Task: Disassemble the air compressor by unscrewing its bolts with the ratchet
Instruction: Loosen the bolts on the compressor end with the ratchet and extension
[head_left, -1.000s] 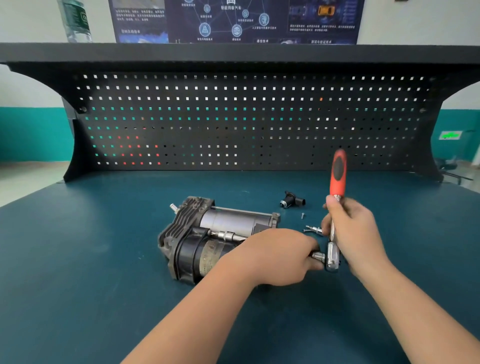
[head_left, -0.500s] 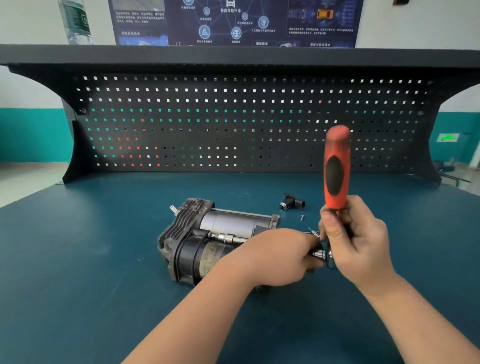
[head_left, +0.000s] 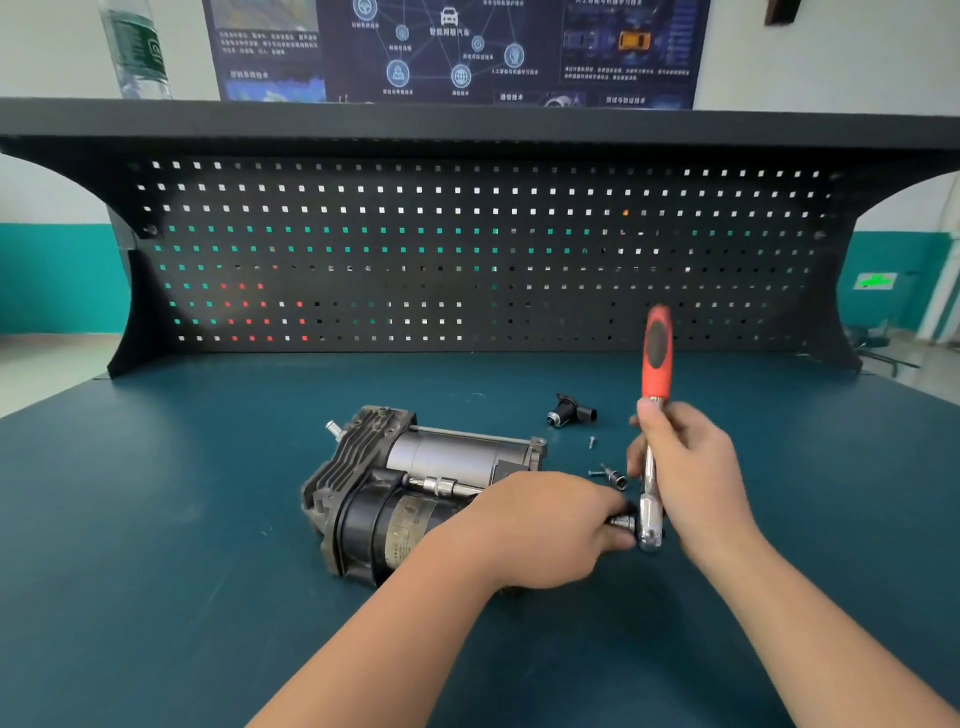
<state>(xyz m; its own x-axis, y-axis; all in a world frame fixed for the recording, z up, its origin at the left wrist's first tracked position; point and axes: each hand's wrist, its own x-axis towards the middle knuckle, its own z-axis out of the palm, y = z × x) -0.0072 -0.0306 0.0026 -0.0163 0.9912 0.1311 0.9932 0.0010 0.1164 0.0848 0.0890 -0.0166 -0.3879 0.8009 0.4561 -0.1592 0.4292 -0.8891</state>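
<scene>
Right hand (head_left: 691, 478) grips the ratchet (head_left: 653, 431) shaft; left hand (head_left: 540, 525) fingers curl over the compressor's (head_left: 415, 483) right end.

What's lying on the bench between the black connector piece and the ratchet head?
Head view: two small screws and a loose socket.

A: Specify the air compressor (head_left: 415, 488) finishes.

B: Finned head: rough, dull grey cast metal. Upper cylinder: smooth, satin bare metal. Lower motor housing: black, semi-gloss, carrying a worn paper-like label.

A: And the ratchet (head_left: 652, 467)?

B: Shank and head: polished, mirror-bright chromed metal. Grip: matt red with a black insert, rubber or plastic by appearance.

A: Supporting surfaces?

B: Worktop (head_left: 182, 519): matt dark teal, smooth. Pegboard (head_left: 467, 249): perforated sheet metal, matt black. Loose fitting (head_left: 571, 414): glossy black plastic.
</scene>
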